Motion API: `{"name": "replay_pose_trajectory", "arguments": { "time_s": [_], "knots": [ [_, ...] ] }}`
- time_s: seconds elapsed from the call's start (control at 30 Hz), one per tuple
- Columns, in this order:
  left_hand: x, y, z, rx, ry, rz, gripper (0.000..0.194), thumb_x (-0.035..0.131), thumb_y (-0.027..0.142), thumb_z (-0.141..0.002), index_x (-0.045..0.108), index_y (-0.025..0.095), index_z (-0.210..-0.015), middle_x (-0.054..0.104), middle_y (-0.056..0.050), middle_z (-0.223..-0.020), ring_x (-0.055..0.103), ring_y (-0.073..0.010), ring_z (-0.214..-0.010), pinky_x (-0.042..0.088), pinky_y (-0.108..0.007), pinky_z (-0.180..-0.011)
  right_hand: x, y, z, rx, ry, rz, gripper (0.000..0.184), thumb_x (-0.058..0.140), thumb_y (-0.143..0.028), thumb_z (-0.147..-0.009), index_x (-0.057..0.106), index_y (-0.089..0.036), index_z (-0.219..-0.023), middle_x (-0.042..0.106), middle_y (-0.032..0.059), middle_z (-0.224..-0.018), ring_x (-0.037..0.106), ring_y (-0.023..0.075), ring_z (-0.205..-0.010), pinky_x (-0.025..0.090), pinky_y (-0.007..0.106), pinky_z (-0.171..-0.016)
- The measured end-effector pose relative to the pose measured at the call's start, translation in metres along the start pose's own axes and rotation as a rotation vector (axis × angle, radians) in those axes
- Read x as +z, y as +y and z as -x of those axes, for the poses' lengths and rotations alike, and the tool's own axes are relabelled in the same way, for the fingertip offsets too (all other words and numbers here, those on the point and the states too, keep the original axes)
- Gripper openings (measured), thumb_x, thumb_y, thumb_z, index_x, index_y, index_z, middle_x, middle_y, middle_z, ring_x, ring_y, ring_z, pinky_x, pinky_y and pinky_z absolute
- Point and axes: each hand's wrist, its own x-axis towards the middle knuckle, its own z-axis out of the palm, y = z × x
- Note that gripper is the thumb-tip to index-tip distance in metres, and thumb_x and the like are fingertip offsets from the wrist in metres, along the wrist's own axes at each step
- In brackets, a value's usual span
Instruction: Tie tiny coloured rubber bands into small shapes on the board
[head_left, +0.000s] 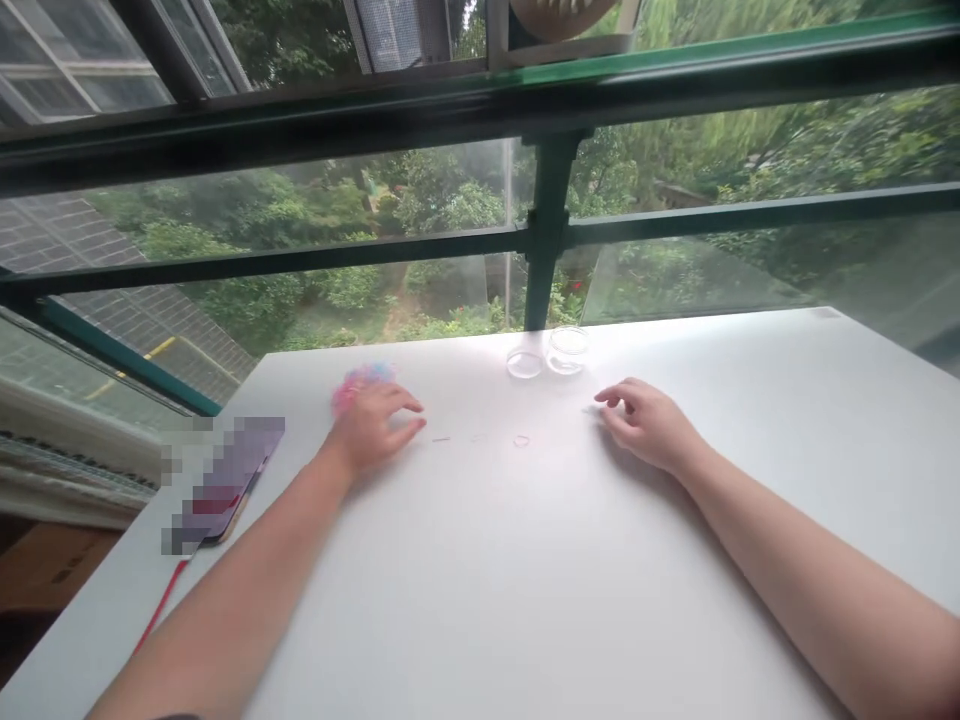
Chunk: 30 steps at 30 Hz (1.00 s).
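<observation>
My left hand [377, 428] rests over the left part of the white table [480, 600], thumb and fingers apart with nothing visible between them. Partly hidden behind it is a heap of small pink and blue pieces [361, 382], blurred. My right hand [646, 422] is to the right, its fingers loosely bent and apart, holding nothing I can see. Between the hands lie a short thin dark strip [441, 439], a faint tiny piece [478, 437] and a small pinkish ring [521, 440]. Behind them, nearer my right hand, are a low clear round dish [524, 364] and a taller clear round container [568, 352].
A phone [232, 480], partly pixelated, lies at the table's left edge with a red cable [161, 605] beside it. A window with a dark green frame [551, 220] borders the table's far edge. A cardboard box [60, 570] is below at the left.
</observation>
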Motion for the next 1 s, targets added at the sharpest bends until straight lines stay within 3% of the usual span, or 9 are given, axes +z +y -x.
{"name": "replay_pose_trajectory", "arguments": {
  "time_s": [0.07,0.13,0.27,0.37,0.67,1.0],
  "knots": [
    [0.001,0.02,0.003,0.02,-0.139,0.056,0.023,0.057,0.036,-0.078,0.067,0.022,-0.093,0.066,-0.005,-0.095,0.059,-0.0202,-0.09,0.046,-0.035,-0.085,0.003,-0.014,0.001,-0.126,-0.031,0.035,0.021,0.056,-0.032,-0.079,0.067,-0.02,-0.092,0.061,0.0072,-0.087,0.057,0.0207,-0.079,0.044,0.032,-0.073],
    [0.003,0.03,0.006,-0.007,-0.2,0.075,0.025,0.058,0.037,-0.077,0.066,0.022,-0.095,0.065,-0.005,-0.094,0.06,-0.0185,-0.084,0.048,-0.031,-0.077,0.009,-0.031,0.0,-0.24,-0.098,0.06,0.022,0.059,-0.033,-0.078,0.068,-0.021,-0.094,0.061,0.0082,-0.09,0.056,0.0227,-0.084,0.044,0.034,-0.078],
    [0.006,0.024,0.013,-0.097,-0.179,0.058,0.021,0.056,0.034,-0.078,0.066,0.023,-0.094,0.065,-0.002,-0.093,0.06,-0.0151,-0.075,0.047,-0.028,-0.07,0.023,-0.065,-0.01,-0.388,-0.236,0.082,0.023,0.063,-0.034,-0.077,0.069,-0.02,-0.095,0.062,0.0082,-0.089,0.055,0.022,-0.082,0.042,0.034,-0.079],
    [0.008,0.015,0.015,-0.12,-0.159,0.067,0.019,0.053,0.034,-0.081,0.067,0.023,-0.09,0.065,-0.002,-0.09,0.059,-0.0137,-0.071,0.046,-0.027,-0.069,0.033,-0.078,-0.018,-0.385,-0.265,0.081,0.014,0.06,-0.027,-0.08,0.069,-0.018,-0.085,0.062,0.0071,-0.08,0.054,0.0197,-0.076,0.041,0.031,-0.074],
    [0.013,0.016,0.009,-0.08,-0.152,0.066,0.019,0.049,0.028,-0.083,0.066,0.02,-0.08,0.063,-0.003,-0.082,0.057,-0.0154,-0.074,0.045,-0.028,-0.069,0.036,-0.064,-0.027,-0.312,-0.142,0.15,0.014,0.052,-0.017,-0.081,0.065,-0.016,-0.077,0.064,0.0088,-0.08,0.056,0.0221,-0.078,0.039,0.032,-0.073],
    [0.01,0.024,0.014,-0.073,-0.177,0.15,0.017,0.056,0.032,-0.08,0.068,0.021,-0.087,0.063,-0.002,-0.085,0.056,-0.0125,-0.07,0.044,-0.025,-0.068,0.035,-0.054,-0.026,-0.241,-0.12,0.062,0.008,0.059,-0.026,-0.078,0.061,-0.019,-0.079,0.061,0.0036,-0.077,0.055,0.0188,-0.073,0.042,0.03,-0.071]
  ]
}}
